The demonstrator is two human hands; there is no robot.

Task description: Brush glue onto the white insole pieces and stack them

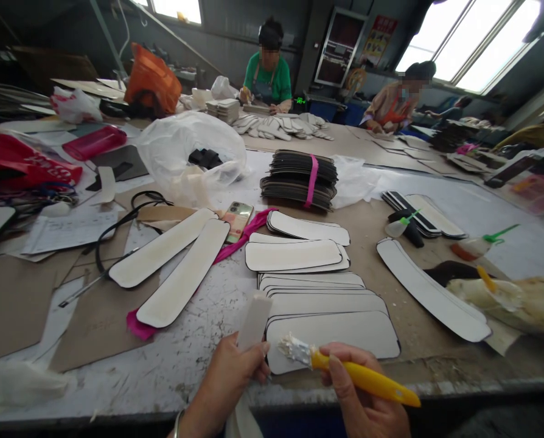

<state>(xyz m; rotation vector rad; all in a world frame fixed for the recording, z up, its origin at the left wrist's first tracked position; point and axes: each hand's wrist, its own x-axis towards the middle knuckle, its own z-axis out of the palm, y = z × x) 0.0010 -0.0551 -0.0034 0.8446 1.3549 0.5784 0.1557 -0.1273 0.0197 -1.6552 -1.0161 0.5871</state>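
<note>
My right hand (363,389) is closed round the yellow handle of a glue brush (367,380). Its bristles, caked with whitish paste, are over the nearest of several overlapping pale panels (336,334); whether they touch it I cannot tell. My left hand (235,371) pinches a narrow pale strip (254,316) between thumb and fingers, held upright just left of the panels. Part of a pale strip also hangs below that hand. Further back lie more white dark-edged panels (294,254). Two long cream panels (185,274) rest to the left on a pink cloth strip.
A bundle of dark panels (299,177) tied with pink stands behind. At right are a curved panel (431,289), a green-tipped bottle (479,246) and a paste-smeared container (504,298). A phone (238,219) and a plastic bag (194,146) lie further back. Co-workers (269,73) sit across the table.
</note>
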